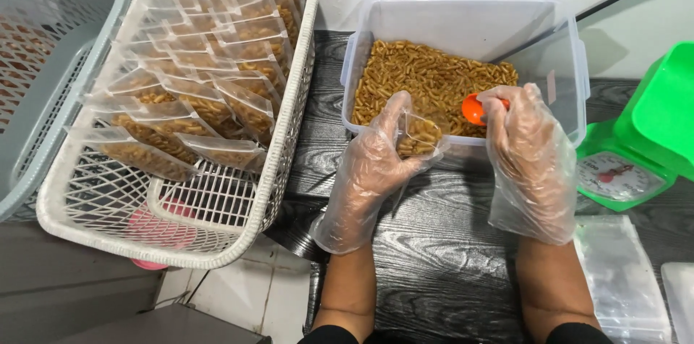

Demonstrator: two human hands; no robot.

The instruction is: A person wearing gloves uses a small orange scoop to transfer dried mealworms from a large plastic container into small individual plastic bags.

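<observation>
Both my hands wear loose clear plastic gloves. My left hand (369, 170) holds a small clear bag (419, 134) partly filled with golden-brown snack sticks, at the front edge of a clear plastic tub (571, 62). My right hand (531, 149) grips an orange scoop (473, 109), which is just over the tub's front rim, right beside the bag's mouth. The tub holds a heap of the same snack sticks (434, 80).
A white wire basket (289, 134) on the left holds several filled clear bags (210, 91). A grey basket (50, 84) stands further left. A green kitchen scale (636, 163) sits on the right, with a stack of clear bags (622, 279) in front of it on the dark wood-grain table (434, 257).
</observation>
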